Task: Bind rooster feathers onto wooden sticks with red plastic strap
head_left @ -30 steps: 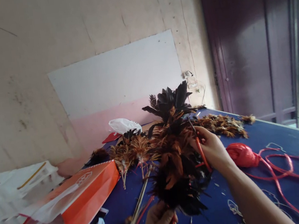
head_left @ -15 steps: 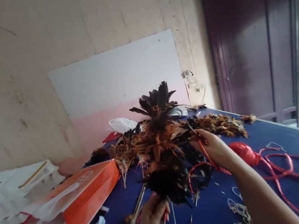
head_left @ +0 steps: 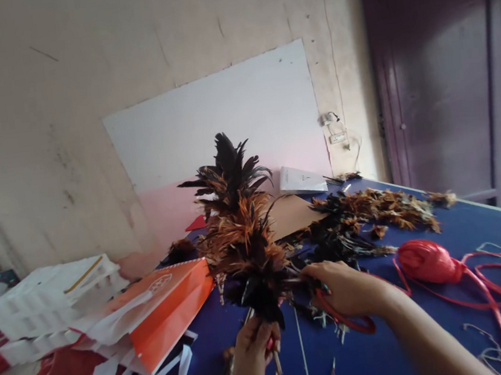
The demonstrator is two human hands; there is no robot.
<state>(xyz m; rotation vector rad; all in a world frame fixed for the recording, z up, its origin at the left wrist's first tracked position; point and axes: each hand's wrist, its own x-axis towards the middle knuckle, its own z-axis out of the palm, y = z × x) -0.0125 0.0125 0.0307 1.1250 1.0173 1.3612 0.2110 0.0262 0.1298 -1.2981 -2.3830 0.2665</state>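
A feather duster [head_left: 249, 230] with black and rust-brown feathers stands nearly upright in front of me. My left hand [head_left: 255, 345] is closed round its stick, just below the lowest black feathers; a bit of red shows between the fingers. My right hand [head_left: 342, 286] grips a pair of scissors with orange-red handles [head_left: 361, 323]. Their blades point left, at the duster's lower feathers, and are partly hidden, so I cannot tell whether they touch. Behind the right hand lie loose black feathers [head_left: 341, 240].
On the blue table [head_left: 367, 362], brown feather bunches [head_left: 381, 208] lie at the back right. A ball of red plastic twine [head_left: 428, 260] trails strands to the right. An orange-and-white bag [head_left: 170, 319] and white stacked trays [head_left: 54, 297] are on the left. A brown sheet [head_left: 297, 215] lies behind.
The duster has shifted left in view and its tip leans left. My right hand has lowered, and the scissors have swung from pointing up and away to pointing left at the duster's lower feathers.
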